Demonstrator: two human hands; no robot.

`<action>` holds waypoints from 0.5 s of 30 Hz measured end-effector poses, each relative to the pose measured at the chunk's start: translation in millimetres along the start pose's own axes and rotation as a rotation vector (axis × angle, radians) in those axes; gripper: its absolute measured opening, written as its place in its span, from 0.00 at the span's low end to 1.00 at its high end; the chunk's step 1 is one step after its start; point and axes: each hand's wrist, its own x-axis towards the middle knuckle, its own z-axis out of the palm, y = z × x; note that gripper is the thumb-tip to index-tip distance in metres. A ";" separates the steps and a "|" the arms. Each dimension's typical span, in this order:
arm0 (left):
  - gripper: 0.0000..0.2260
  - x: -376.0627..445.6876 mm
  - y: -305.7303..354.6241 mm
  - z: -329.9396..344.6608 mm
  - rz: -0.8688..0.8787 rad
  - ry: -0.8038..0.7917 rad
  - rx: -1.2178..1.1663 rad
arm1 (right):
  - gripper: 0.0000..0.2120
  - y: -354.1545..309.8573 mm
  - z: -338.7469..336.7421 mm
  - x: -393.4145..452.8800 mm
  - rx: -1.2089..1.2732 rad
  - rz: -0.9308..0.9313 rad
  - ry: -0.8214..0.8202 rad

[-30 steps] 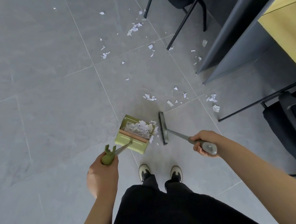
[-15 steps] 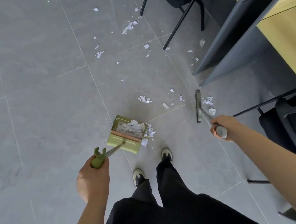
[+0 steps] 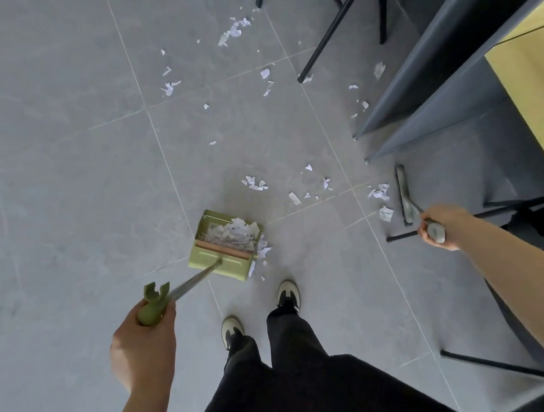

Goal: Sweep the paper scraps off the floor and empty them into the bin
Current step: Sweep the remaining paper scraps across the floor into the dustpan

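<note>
A green long-handled dustpan (image 3: 226, 244) stands on the grey tiled floor, holding a heap of white paper scraps (image 3: 233, 233). My left hand (image 3: 143, 340) grips the green top of its handle. My right hand (image 3: 438, 232) grips the grey handle of a broom whose dark head (image 3: 404, 193) rests on the floor far to the right, just right of two scrap clumps (image 3: 380, 192). More scraps (image 3: 255, 183) lie ahead of the dustpan, and others (image 3: 233, 30) are scattered further up the floor. A few bits lie spilled at the dustpan's right edge. No bin is in view.
Grey desk legs and panels (image 3: 427, 95) with a yellow top run along the right. Black chair legs (image 3: 335, 24) stand at top centre, and another black chair (image 3: 540, 221) sits right behind the broom. My two shoes (image 3: 288, 293) stand just below the dustpan.
The broom head has swung from beside the dustpan far out to the right, past the scrap clumps near the desk leg. I stepped forward; the dustpan stayed put.
</note>
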 end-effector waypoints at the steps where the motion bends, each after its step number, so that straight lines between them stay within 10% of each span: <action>1: 0.03 0.9 4.8 4.7 -0.003 0.005 0.012 | 0.10 -3.2 -1.4 5.9 0.031 0.019 0.009; 15: 0.03 18.7 32.3 11.9 0.026 -0.008 0.011 | 0.07 6.5 35.9 -5.3 0.005 0.072 -0.064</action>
